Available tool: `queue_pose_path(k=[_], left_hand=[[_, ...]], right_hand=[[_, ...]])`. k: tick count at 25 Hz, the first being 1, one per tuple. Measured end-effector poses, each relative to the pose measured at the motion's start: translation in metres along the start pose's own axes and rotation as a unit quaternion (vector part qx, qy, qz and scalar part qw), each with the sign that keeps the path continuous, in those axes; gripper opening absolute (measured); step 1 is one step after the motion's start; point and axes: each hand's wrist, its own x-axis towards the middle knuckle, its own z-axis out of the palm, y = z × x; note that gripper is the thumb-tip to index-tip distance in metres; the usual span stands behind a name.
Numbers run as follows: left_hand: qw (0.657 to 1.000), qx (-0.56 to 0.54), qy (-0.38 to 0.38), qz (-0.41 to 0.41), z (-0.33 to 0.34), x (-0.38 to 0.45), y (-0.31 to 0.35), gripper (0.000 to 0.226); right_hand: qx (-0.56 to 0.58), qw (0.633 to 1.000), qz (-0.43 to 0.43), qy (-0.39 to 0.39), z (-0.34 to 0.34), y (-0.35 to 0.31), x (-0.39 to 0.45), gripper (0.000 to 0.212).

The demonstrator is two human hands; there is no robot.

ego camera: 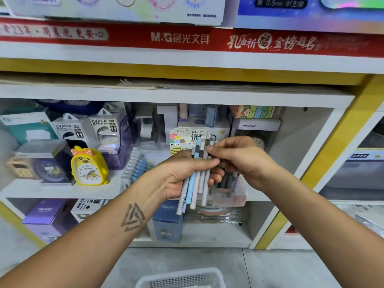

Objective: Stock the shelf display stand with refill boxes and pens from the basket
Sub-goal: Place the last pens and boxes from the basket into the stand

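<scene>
Pens, slim grey, white and pale-blue plastic (196,179): bundle gripped in left hand (182,175) before middle shelf. Right hand (239,156) pinched one pen's upper end. Step judged: sorting; next, draw it out. White mesh basket (182,278) near.

Both bare forearms reached forward from the near edge and met at centre. The left hand (182,175), palm turned up, had its fingers curled in a full grip. The right hand (239,156) pinched with thumb and fingertips just beside it.
</scene>
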Motion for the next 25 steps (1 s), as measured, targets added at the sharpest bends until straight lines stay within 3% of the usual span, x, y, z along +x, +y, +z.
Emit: queue_pose_path(k=[4,8,13,18,25], left_hand=[[0.998,-0.053,-0.006,-0.015,0.002,0.0,0.004,0.018],[0.993,-0.106,0.04,-0.032,-0.002,0.006,0.006,0.018],[0.99,-0.054,0.118,-0.052,-0.011,0.012,0.008,0.011],[0.992,-0.051,0.101,-0.05,-0.017,0.015,0.009,0.017],[0.995,-0.055,0.067,-0.045,-0.015,0.011,0.006,0.015]], right_hand=[[0.126,0.992,-0.002,0.013,-0.01,-0.005,0.003,0.01],[0.174,0.975,-0.063,0.121,-0.031,-0.014,0.005,0.008],[0.009,0.976,-0.145,0.16,-0.049,-0.015,-0.003,0.02],[-0.116,0.973,-0.178,0.09,-0.048,-0.017,-0.012,0.016],[-0.304,0.934,-0.186,0.037,-0.045,0.003,-0.022,0.007]])
